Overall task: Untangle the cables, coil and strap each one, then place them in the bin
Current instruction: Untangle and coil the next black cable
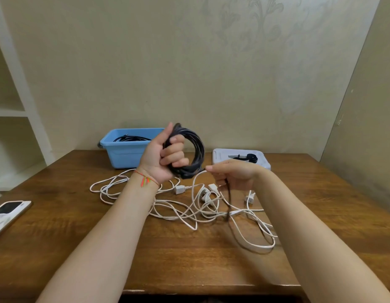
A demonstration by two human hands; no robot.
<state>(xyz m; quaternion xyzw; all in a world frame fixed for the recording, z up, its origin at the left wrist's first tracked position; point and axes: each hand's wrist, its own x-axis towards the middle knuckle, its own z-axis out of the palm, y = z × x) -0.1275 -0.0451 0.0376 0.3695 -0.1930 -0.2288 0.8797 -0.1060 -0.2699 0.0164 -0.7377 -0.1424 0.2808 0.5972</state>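
Note:
My left hand [165, 156] grips a coil of black cable [196, 149], held up above the table in front of the blue bin [126, 154]. My right hand [233, 174] holds the loose tail of the black cable [229, 200], which hangs down to the table, and its fingertips touch a raised loop of white cable. A tangle of white cables [189, 206] with several white plugs lies spread on the wooden table [211, 259] below both hands. Inside the blue bin lies another black cable [131, 138].
A white tray [220, 156] with black straps [247, 158] sits at the back right of the table. A phone [8, 212] lies at the left edge. White shelves stand to the left, a wall runs behind the table.

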